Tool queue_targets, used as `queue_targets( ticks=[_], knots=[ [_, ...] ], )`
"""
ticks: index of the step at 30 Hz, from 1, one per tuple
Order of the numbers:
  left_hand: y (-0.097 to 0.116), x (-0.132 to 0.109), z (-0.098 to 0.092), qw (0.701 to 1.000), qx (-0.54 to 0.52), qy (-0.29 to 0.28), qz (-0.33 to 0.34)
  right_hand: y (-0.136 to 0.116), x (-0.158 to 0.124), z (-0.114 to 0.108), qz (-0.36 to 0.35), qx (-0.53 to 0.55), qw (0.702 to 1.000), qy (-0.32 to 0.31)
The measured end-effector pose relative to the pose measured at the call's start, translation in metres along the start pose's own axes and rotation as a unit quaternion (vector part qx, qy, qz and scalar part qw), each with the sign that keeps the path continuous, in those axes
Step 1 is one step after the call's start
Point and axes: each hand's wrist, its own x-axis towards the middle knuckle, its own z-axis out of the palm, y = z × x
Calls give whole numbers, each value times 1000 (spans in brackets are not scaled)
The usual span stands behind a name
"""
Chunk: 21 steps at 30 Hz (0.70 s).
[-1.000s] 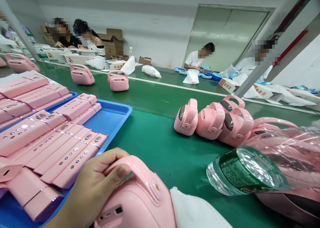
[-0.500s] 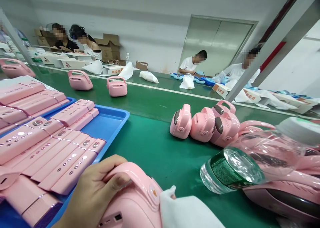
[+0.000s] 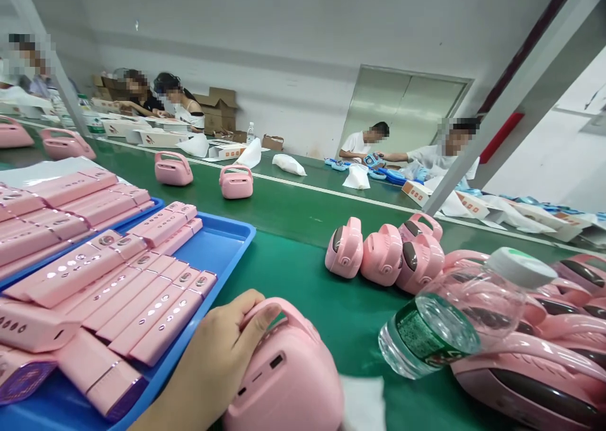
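My left hand (image 3: 218,349) grips the handle of a pink portable speaker (image 3: 296,380) at the bottom middle, with thumb and fingers wrapped round it. Small port slots show on the face turned towards me. Behind its right side a piece of white cloth-like material (image 3: 364,406) sticks out, partly hidden by the speaker. My right hand does not show. To the left of my left hand lies a blue tray (image 3: 215,235) holding several long pink pieces (image 3: 165,320) with shiny purple trim.
Several more pink speakers (image 3: 345,248) stand on the green bench at right, behind and beside a tilted clear water bottle (image 3: 430,336). Further pink speakers (image 3: 237,182) sit on the green belt. Several co-workers (image 3: 360,144) sit across it, among white boxes and blue items.
The speaker has turned in my left hand, bringing its port face more into view. Less of the white material shows, and the fingertip beside it is gone. My view has shifted a little.
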Motion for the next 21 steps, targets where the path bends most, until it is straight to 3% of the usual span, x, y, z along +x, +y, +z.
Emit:
queue_targets(
  ticks=[3, 6, 10, 13, 16, 18, 21],
  knots=[
    [3, 1, -1, 997, 69, -12, -14, 21, 15, 45, -19, 89, 996, -19],
    [10, 0, -4, 992, 119, -33, -23, 34, 14, 57, 31, 185, 981, -41],
    [17, -4, -10, 992, 110, -65, 5, 26, 5, 41, 85, 202, 975, -28],
    [19, -6, -15, 994, 55, -93, 22, 1, 6, 36, 112, 179, 977, -3],
    [20, -5, -18, 994, -14, -110, -1, -26, 7, 27, 130, 160, 978, 9],
    [19, -3, -19, 992, -40, -117, -32, -33, -1, 7, 174, 182, 968, 9],
    [19, 0, -19, 990, -51, -120, -49, -20, -28, -35, 250, 214, 943, 46]
  ],
)
